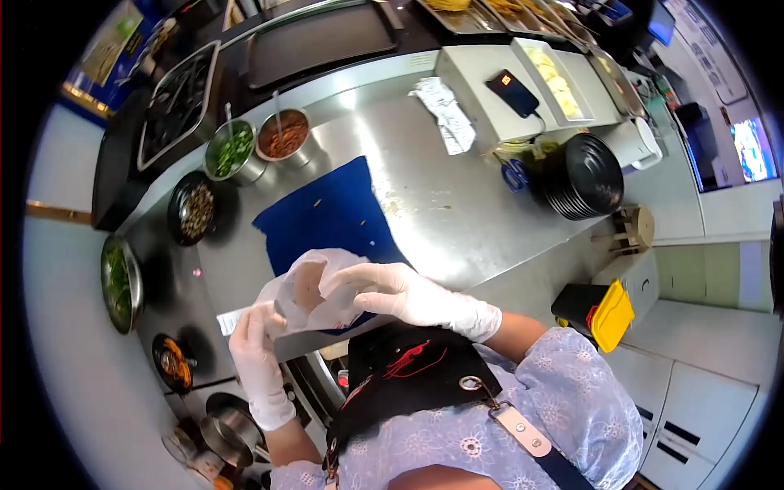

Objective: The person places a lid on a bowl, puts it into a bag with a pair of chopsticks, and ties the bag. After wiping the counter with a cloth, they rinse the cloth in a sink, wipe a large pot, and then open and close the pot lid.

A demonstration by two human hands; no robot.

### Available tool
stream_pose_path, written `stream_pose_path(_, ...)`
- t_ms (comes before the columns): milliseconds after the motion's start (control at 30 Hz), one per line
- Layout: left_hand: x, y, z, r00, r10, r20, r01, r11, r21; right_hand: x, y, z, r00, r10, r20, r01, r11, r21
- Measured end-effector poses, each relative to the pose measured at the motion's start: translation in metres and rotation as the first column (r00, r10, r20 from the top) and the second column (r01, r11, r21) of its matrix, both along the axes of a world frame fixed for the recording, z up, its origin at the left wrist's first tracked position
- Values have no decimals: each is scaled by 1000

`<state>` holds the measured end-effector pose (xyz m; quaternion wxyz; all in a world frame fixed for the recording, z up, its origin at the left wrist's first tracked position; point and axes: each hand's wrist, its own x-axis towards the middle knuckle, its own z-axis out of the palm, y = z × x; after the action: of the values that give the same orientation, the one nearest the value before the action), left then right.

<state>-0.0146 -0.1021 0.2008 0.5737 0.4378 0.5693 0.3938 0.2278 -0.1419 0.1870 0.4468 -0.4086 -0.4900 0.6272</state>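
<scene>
A thin white plastic bag (282, 290) is held up in front of my apron, its mouth spread and something brownish showing inside. My left hand (260, 351), in a white glove, pinches the bag's lower left side, with a small white printed slip (231, 321) sticking out beside the fingers. Also gloved, my right hand (400, 296) has its curled fingers at the bag's right rim. Beneath the bag, a blue cloth (327, 214) with a few crumbs lies on the steel table (441, 233).
Steel pots of chopped greens (233, 151) and red sauce (284, 137) stand at the back left. Black bowls (194, 208) line the left edge. To the right are stacked black plates (584, 180), blue-handled scissors (514, 175), a receipt (443, 114) and a timer display (513, 92).
</scene>
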Motion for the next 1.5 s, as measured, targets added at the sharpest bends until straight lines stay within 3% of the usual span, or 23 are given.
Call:
stream_pose_path(33,-3,2,-6,999,-26,33,26,1000,1,18,5,-16,988,6,153,-15,998,57)
stream_pose_path(100,-7,4,-6,998,-50,-28,50,999,-21,64,14,-46,864,-346,365,380,925,-22)
stream_pose_path(167,-7,2,-1,997,10,-81,-19,994,-110,147,29,-133,388,-752,533,806,557,199)
stream_pose_path(200,-9,1,-4,997,20,-75,-28,994,-106,187,35,-156,112,-839,532,891,322,319)
stream_pose_path(233,-11,0,-8,997,32,-67,-38,994,-100,232,38,-178,-125,-776,619,851,237,469)
stream_pose_path(300,-15,-3,-14,999,42,-33,-44,995,-90,283,50,-198,-420,-584,695,784,152,602)
stream_pose_path(367,-11,-4,-15,999,49,4,-48,996,-79,314,63,-202,-313,-506,804,861,206,465)
stream_pose_path(433,-6,-6,-11,996,84,21,-82,993,-86,349,76,-243,-431,-518,739,821,115,560)
stream_pose_path(567,-8,-5,-15,998,53,42,-50,996,-70,347,76,-229,-387,-459,800,899,5,438)
stream_pose_path(700,-6,-4,-16,997,38,62,-35,998,-42,332,71,-219,-378,-289,879,895,130,428)
stream_pose_path(767,-7,-4,-18,998,34,61,-33,999,-31,320,61,-212,-374,-315,872,889,145,434)
stream_pose_path(867,-7,-4,-17,997,49,65,-47,998,-35,286,25,-196,-165,-471,866,953,151,264)
stream_pose_path(900,-5,-4,-17,995,72,69,-69,997,-45,276,0,-205,-35,-530,848,958,223,179)
stream_pose_path(933,-3,-4,-15,995,74,68,-70,996,-49,265,-27,-213,149,-636,757,978,209,-17)
stream_pose_path(967,-1,-4,-13,994,79,71,-75,995,-63,254,-56,-246,187,-837,514,982,165,-88)
stream_pose_path(1000,0,-4,-11,994,88,71,-82,994,-78,224,-78,-214,261,-857,444,947,139,-289)
stream_pose_path(1100,-4,-5,-10,1000,20,19,-20,1000,7,178,-116,-176,465,-721,514,879,307,-366)
stream_pose_path(1167,-4,-4,-10,999,32,-28,-32,999,-10,147,-110,-144,593,-785,181,774,493,-398)
stream_pose_path(1233,0,-1,-6,994,12,-110,-7,999,44,105,-69,-80,712,-702,-23,681,697,-224)
stream_pose_path(1300,-5,2,-12,992,-6,-128,9,1000,22,56,-30,-10,857,-475,-201,455,880,-136)
stream_pose_path(1367,-10,4,-30,995,95,6,-94,995,-40,0,1,10,975,-218,-42,221,972,83)
stream_pose_path(1433,-19,4,-45,972,147,184,-135,988,-72,-47,21,13,994,63,-95,-77,985,-152)
stream_pose_path(1500,-36,4,-72,942,205,264,-188,978,-87,-82,37,-17,983,147,107,-142,989,-50)
